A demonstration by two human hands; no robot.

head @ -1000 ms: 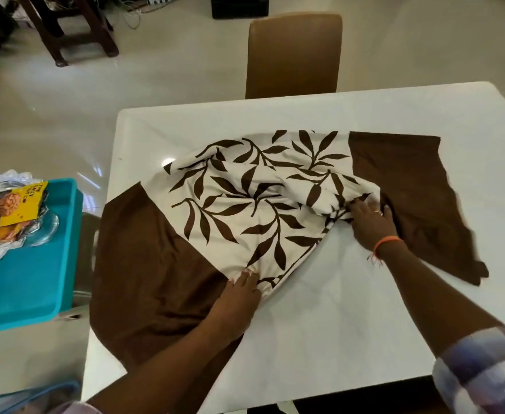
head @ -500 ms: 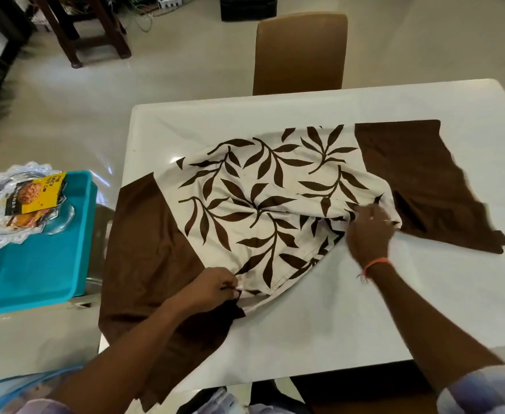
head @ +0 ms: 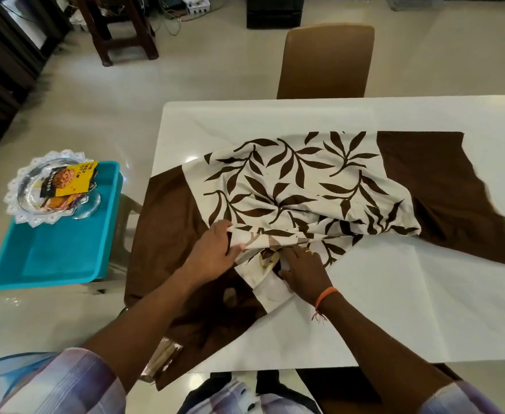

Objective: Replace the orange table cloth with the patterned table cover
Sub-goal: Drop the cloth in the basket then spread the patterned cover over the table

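Note:
The patterned table cover, cream with brown leaves and plain brown ends, lies half unfolded and bunched across the white table. Its left brown end hangs over the table's near-left corner. My left hand grips a folded cream edge of the cover near the table's front. My right hand, with an orange wrist thread, lies just beside it with its fingers reaching into the same folds. No orange table cloth is in view.
A tan chair stands at the table's far side. Left of the table, a turquoise tray on a stool carries a glass dish with a snack packet. Dark wooden furniture stands on the floor beyond.
My right hand has moved left from the cover's right folds to the front middle, beside my left hand. The left hand has lifted a cream edge. The cover has bunched more at the front.

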